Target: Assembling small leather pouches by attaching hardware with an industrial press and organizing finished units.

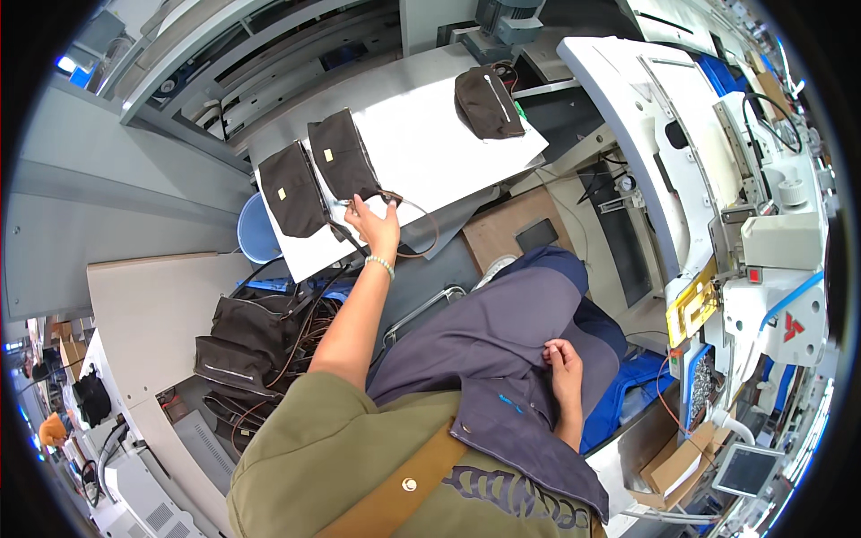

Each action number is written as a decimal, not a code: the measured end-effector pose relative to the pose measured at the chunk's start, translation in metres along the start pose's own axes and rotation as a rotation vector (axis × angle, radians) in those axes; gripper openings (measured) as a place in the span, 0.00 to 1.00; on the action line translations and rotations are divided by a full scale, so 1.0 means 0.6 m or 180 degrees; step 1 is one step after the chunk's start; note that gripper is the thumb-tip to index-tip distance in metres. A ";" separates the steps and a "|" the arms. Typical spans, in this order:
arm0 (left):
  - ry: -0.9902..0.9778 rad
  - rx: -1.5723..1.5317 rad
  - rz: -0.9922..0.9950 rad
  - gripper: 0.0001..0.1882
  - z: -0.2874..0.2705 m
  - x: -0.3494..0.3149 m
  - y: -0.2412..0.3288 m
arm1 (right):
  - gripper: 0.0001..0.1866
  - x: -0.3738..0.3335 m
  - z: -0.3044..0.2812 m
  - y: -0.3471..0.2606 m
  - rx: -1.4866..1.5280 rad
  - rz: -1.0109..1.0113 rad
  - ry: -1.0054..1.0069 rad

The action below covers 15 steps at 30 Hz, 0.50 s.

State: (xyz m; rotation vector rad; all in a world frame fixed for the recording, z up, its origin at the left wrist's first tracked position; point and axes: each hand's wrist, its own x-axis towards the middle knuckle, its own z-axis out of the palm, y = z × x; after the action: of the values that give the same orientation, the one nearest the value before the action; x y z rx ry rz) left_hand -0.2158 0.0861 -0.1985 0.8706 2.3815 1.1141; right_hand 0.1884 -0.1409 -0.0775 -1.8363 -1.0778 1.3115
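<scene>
My left hand [373,226] reaches over the white tabletop to the near end of a dark brown bag [339,157]. Its fingers are closed at the bag's corner, beside a thin brown strap [434,224] that loops off the table edge. Just left of it lies a second dark bag [291,190] with a small pale label, like the first. A third bag [489,103], its zipper showing, sits at the table's far right. Curled with nothing visible in it, my right hand [564,372] rests on the grey apron [484,332] over my lap.
More dark bags with straps [247,336] are heaped at the left below the table [417,125]. A blue bucket [254,229] stands by the table's left side. At right is a white machine [771,242]; an open cardboard box [677,471] lies lower right.
</scene>
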 end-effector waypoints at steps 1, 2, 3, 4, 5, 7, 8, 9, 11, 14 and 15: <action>-0.0070 0.0014 0.0169 0.45 -0.008 -0.006 -0.020 | 0.08 0.000 -0.003 0.000 -0.0109 -0.0062 0.0092; -0.0142 0.0027 0.0337 0.40 -0.016 -0.003 -0.037 | 0.09 0.001 -0.009 0.000 -0.0220 -0.0124 0.0185; -0.0168 0.0026 0.0344 0.40 -0.021 0.000 -0.043 | 0.09 0.003 -0.025 0.018 -0.0346 -0.0219 0.0254; -0.0185 0.0408 0.0344 0.35 -0.029 0.007 -0.052 | 0.09 0.000 -0.033 0.020 -0.0354 -0.0172 0.0371; -0.0205 0.0787 0.0345 0.29 -0.034 0.013 -0.060 | 0.09 -0.002 -0.041 0.023 -0.0271 -0.0161 0.0402; 0.0179 0.0817 0.0180 0.17 -0.034 0.021 -0.034 | 0.09 -0.016 -0.063 0.035 -0.0211 -0.0116 0.0521; 0.0298 0.0767 0.0024 0.15 -0.031 0.027 -0.016 | 0.09 -0.025 -0.072 0.041 -0.0205 -0.0108 0.0615; 0.0372 0.0803 0.0023 0.14 -0.029 0.040 -0.005 | 0.10 -0.030 -0.076 0.042 -0.0189 -0.0119 0.0681; 0.0586 0.0137 -0.0119 0.16 -0.029 0.139 -0.073 | 0.09 -0.022 -0.052 0.025 -0.0242 -0.0217 0.0566; 0.0444 -0.0960 -0.0545 0.30 0.016 0.173 -0.043 | 0.09 -0.030 -0.045 0.017 -0.0770 -0.0389 0.0588; 0.0455 -0.0928 -0.0661 0.36 0.033 0.173 -0.018 | 0.08 -0.033 -0.045 0.011 -0.1186 -0.0557 0.0540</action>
State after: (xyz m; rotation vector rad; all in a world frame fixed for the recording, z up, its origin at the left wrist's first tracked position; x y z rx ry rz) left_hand -0.2858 0.1609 -0.2261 0.4489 2.2756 1.4293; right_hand 0.2126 -0.1623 -0.0661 -2.0201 -1.4249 0.8791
